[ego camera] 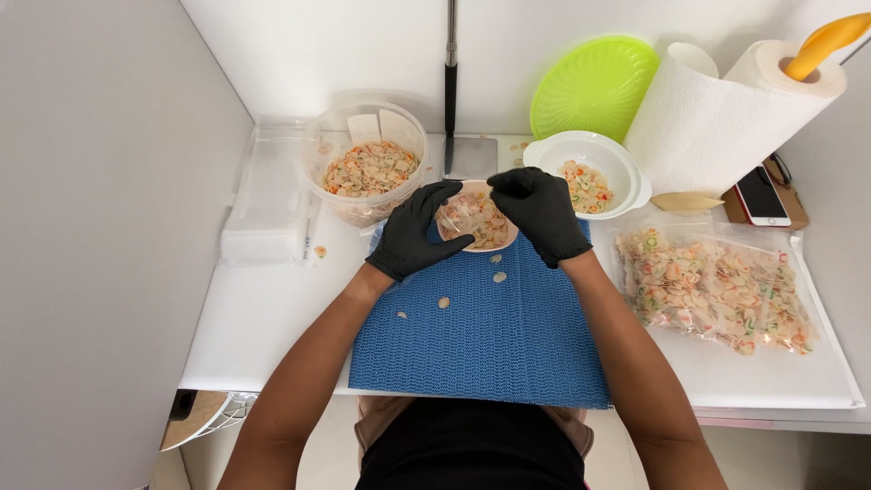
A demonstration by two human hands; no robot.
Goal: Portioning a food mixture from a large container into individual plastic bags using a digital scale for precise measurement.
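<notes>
Blue ribbed mat (481,336) lies nearest on the white bench (263,308), a few loose shell-shaped pieces (444,302) scattered on it. At its far edge, the left hand (415,231) grips a small clear bag (475,219) of pale orange, red and green pieces, its long axis running left to right; which way its mouth points is unclear. The right hand (543,213) pinches its upper right edge.

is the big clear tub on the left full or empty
Partly full: the clear tub holds a layer of pale pasta shells low inside, with bare wall above it.
</notes>
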